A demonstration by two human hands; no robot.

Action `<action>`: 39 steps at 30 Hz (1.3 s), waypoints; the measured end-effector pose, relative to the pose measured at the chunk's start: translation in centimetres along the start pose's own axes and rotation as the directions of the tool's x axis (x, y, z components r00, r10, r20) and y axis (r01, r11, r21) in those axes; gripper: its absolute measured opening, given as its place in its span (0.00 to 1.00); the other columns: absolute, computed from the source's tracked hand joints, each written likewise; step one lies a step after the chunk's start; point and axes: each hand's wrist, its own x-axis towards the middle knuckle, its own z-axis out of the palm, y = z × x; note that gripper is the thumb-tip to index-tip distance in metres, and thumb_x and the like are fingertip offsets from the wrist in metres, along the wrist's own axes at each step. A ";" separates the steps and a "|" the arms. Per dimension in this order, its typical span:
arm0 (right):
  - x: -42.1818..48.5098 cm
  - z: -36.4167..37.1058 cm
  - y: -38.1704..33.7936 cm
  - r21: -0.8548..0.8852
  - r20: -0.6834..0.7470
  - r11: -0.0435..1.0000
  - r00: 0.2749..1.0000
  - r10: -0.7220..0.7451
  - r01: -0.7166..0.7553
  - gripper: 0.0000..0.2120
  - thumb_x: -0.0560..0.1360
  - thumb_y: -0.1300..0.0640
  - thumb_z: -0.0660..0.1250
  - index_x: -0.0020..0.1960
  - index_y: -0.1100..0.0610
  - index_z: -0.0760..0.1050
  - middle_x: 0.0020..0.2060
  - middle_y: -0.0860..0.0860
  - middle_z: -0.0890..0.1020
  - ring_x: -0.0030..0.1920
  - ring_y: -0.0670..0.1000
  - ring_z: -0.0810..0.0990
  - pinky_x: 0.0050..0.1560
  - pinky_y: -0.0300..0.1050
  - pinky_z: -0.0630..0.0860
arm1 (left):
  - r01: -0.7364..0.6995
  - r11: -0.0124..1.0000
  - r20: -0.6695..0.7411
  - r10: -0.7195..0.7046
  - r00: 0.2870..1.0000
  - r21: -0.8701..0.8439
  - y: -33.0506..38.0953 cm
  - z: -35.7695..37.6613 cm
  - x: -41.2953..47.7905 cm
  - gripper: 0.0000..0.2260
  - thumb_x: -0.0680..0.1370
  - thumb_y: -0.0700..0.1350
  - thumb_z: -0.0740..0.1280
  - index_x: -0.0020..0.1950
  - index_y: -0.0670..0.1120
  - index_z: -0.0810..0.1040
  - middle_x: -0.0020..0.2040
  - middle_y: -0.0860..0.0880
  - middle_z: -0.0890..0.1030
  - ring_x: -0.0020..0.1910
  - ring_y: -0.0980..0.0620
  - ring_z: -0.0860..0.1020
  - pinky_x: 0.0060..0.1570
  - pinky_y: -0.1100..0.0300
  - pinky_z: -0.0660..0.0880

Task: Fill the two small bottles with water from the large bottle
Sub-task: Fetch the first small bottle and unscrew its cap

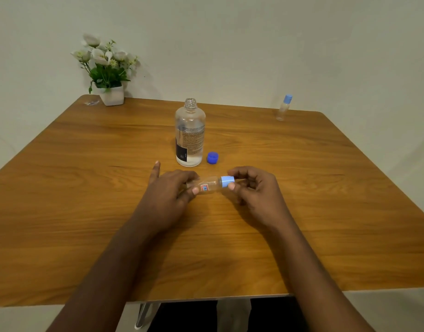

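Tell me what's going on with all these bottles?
A person is holding a small bottle sideways just over the wooden table. The left hand grips its clear body and the right hand pinches its light blue cap, probably to twist it off. Behind it the large bottle stands open, its dark blue cap lying beside it. The other small bottle stands capped at the far right corner.

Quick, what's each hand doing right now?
Left hand: grips the small bottle by its body.
Right hand: pinches that bottle's light blue cap.
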 end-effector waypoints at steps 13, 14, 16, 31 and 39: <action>0.4 -0.7 -1.4 -0.147 0.143 0.982 0.980 0.135 -0.114 0.04 0.76 0.61 0.69 0.48 0.54 0.81 0.32 0.52 0.80 0.29 0.49 0.76 0.32 0.44 0.75 | -0.005 0.998 0.051 0.001 0.999 0.062 0.1 -0.2 -0.1 0.14 0.73 0.55 0.67 0.59 0.55 0.75 0.56 0.56 0.77 0.59 0.56 0.73 0.73 0.47 0.39; 0.4 -0.8 -1.7 -0.090 0.145 0.986 0.977 0.153 -0.141 0.04 0.75 0.63 0.70 0.48 0.56 0.81 0.34 0.54 0.81 0.30 0.51 0.78 0.34 0.45 0.76 | -0.001 0.997 0.051 -0.003 0.999 0.078 0.1 -0.2 -0.1 0.15 0.73 0.53 0.69 0.59 0.56 0.75 0.56 0.57 0.76 0.60 0.56 0.73 0.74 0.48 0.39; 0.3 -1.1 -1.9 -0.041 0.144 0.990 0.980 0.139 -0.134 0.06 0.72 0.65 0.72 0.48 0.57 0.81 0.37 0.56 0.83 0.34 0.52 0.81 0.40 0.46 0.78 | -0.002 0.995 0.043 -0.002 0.999 0.095 0.2 -0.3 -0.2 0.17 0.72 0.52 0.70 0.60 0.56 0.74 0.55 0.58 0.77 0.59 0.57 0.73 0.74 0.49 0.40; 1.2 3.8 -2.0 -0.115 0.079 0.993 0.997 0.027 -0.018 0.15 0.69 0.66 0.73 0.52 0.52 0.79 0.47 0.46 0.83 0.50 0.43 0.81 0.52 0.39 0.77 | 0.179 0.963 -0.185 -0.217 0.959 -0.200 -0.9 -2.6 -1.4 0.12 0.71 0.51 0.73 0.53 0.56 0.76 0.47 0.61 0.77 0.53 0.57 0.77 0.70 0.42 0.59; 1.4 8.8 -1.8 -0.336 0.104 0.942 0.994 0.030 0.006 0.24 0.67 0.61 0.75 0.62 0.51 0.77 0.50 0.49 0.84 0.51 0.45 0.81 0.54 0.50 0.79 | 0.346 0.888 -0.189 -0.411 0.892 -0.303 -3.5 -2.9 -2.1 0.16 0.63 0.59 0.72 0.49 0.60 0.78 0.43 0.62 0.81 0.48 0.64 0.77 0.65 0.36 0.64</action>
